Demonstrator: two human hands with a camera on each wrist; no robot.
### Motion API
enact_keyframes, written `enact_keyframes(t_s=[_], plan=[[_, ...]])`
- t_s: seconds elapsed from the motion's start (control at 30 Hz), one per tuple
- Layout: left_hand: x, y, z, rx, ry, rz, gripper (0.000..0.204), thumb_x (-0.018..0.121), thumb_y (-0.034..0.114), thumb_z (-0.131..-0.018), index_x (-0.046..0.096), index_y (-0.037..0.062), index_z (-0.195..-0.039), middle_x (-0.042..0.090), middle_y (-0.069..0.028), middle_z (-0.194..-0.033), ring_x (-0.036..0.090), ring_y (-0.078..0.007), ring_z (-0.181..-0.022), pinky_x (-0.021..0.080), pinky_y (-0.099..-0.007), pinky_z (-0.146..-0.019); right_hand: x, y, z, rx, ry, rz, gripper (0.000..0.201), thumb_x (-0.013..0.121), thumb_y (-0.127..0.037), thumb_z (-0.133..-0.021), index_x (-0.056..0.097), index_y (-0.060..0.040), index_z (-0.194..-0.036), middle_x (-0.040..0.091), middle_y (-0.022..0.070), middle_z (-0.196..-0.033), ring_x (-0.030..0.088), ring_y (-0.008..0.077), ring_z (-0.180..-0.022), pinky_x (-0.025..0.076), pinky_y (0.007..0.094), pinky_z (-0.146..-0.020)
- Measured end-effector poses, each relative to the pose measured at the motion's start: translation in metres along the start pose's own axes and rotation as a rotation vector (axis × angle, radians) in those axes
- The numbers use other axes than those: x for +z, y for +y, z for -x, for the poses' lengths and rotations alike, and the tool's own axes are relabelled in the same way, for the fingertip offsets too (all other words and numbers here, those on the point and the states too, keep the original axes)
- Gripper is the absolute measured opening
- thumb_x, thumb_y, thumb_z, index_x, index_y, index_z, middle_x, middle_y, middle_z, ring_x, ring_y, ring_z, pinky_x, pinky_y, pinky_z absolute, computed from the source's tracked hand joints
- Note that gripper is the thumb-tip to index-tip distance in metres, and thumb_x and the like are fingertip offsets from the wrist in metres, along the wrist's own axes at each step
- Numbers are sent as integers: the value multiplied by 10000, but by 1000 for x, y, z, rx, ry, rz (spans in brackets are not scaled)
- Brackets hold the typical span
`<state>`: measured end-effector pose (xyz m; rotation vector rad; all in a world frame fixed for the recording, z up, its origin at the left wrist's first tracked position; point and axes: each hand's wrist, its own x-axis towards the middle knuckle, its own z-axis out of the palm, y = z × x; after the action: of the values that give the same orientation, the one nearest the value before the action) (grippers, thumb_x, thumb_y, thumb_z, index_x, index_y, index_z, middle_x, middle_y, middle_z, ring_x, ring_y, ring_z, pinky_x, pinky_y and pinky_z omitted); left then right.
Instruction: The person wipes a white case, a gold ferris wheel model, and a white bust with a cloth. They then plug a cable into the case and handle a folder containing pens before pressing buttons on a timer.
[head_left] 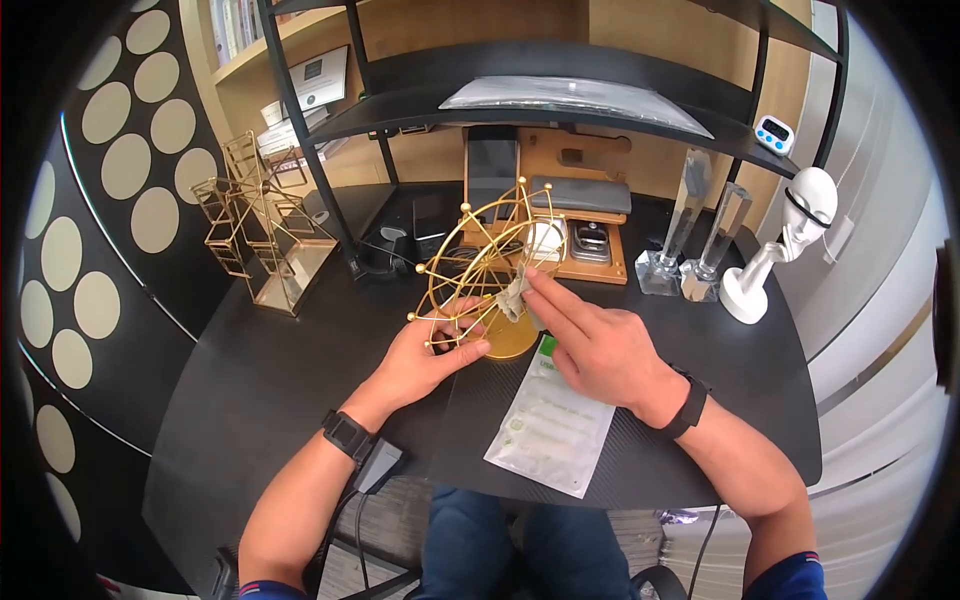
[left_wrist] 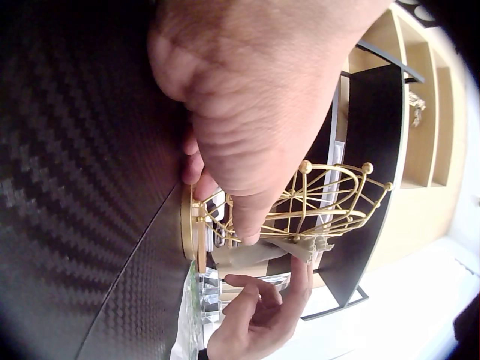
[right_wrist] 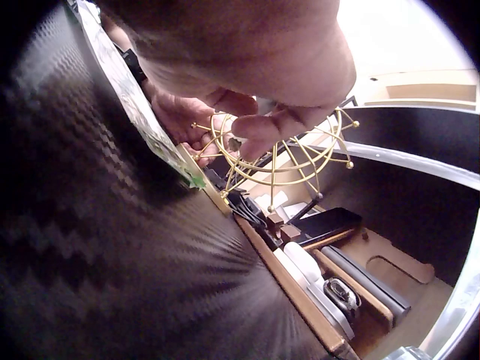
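A gold wire Ferris-wheel ornament (head_left: 433, 285) with small balls round its rim stands on a round gold base (head_left: 514, 346). My left hand (head_left: 425, 352) grips its lower left side, thumb toward me and fingers partly hidden behind the wires. With my right hand (head_left: 608, 352) I hold a crumpled grey-beige wipe (head_left: 513, 299) at the fingertips against the right side of the wheel. The left wrist view shows the wipe (left_wrist: 300, 247) draped along the wires above the right index finger. Below the right hand, a white and green packet (head_left: 550, 430) lies flat on the desk.
Behind the ornament, a wooden organizer (head_left: 590, 262) holds a phone and small items. Crystal trophies (head_left: 672, 235) and a white head figurine (head_left: 770, 255) stand at right, another gold wire ornament (head_left: 270, 225) at left. A black shelf (head_left: 400, 112) spans the back.
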<state>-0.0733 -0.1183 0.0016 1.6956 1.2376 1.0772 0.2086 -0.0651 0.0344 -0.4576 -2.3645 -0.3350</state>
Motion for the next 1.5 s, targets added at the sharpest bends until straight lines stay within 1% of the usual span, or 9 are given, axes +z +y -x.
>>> enact_keyframes(t_s=[0.4, 0.63, 0.83, 1.0, 1.13, 1.2, 1.27, 1.4, 1.5], plan=[[0, -1, 2, 19, -16, -31, 659, 780, 214, -1015, 498, 7, -1574, 718, 8, -1210, 560, -45, -926, 463, -230, -821, -1, -2, -1, 7, -39, -2, 709, 686, -16, -753, 588, -19, -1455, 497, 97, -1646, 706, 197, -784, 606, 329, -684], [0, -1, 0, 43, 5, 39, 651, 784, 211, -1012, 509, 16, -1569, 723, -2, -1213, 580, -54, -957, 478, -237, -869, -1, -2, 0, -13, -25, -29, 682, 686, -19, -747, 606, -13, -1424, 539, 105, -1603, 724, 201, -812, 618, 334, -701], [1, 4, 0, -17, -16, -23, 650, 788, 192, -1009, 506, 14, -1567, 715, 4, -1226, 588, -60, -963, 502, -252, -897, 2, -1, 2, -43, 20, -40, 638, 694, -20, -743, 637, -14, -1379, 603, 114, -1526, 737, 201, -814, 626, 330, -710], [-1, -7, -1, 69, -6, -31, 628, 789, 172, -1008, 520, 16, -1553, 693, 30, -1150, 591, -58, -944, 505, -244, -873, 0, -1, 0, -55, 36, -18, 678, 699, -11, -724, 628, -18, -1399, 586, 111, -1556, 740, 200, -824, 615, 325, -693], [-1, -3, -1, 73, -33, 8, 604, 778, 172, -1017, 532, 29, -1549, 703, 26, -1139, 634, -74, -1010, 523, -264, -945, -4, -2, -1, -14, 83, 62, 736, 708, -11, -707, 613, -25, -1437, 548, 115, -1603, 753, 209, -908, 608, 319, -706], [-1, -17, -4, 160, 14, -100, 580, 804, 220, -998, 587, 45, -1507, 746, -21, -1187, 660, -84, -1018, 537, -291, -950, -6, -1, -1, 26, 75, 82, 728, 708, -15, -729, 607, -23, -1450, 552, 152, -1597, 766, 248, -1032, 622, 326, -765], [-1, 4, 3, 60, 21, -100, 568, 826, 269, -979, 630, 64, -1471, 758, -27, -1185, 666, -81, -1018, 541, -288, -927, -3, 0, -4, 50, 134, 76, 718, 688, 14, -752, 591, -10, -1463, 551, 191, -1590, 775, 281, -984, 629, 349, -744], [-2, -12, -3, 174, 40, -153, 585, 819, 379, -972, 652, 56, -1430, 767, -39, -1178, 702, -123, -997, 549, -298, -887, 1, -6, -16, 97, 152, 15, 715, 654, 69, -798, 546, 16, -1503, 533, 281, -1571, 782, 292, -897, 633, 359, -711], [-4, -5, 3, 140, 42, -106, 656, 832, 435, -946, 634, 41, -1431, 754, -33, -1088, 719, -148, -967, 553, -308, -880, 7, -22, -24, 52, 111, -16, 722, 663, 61, -788, 551, 12, -1499, 523, 275, -1581, 779, 302, -919, 634, 370, -742]])
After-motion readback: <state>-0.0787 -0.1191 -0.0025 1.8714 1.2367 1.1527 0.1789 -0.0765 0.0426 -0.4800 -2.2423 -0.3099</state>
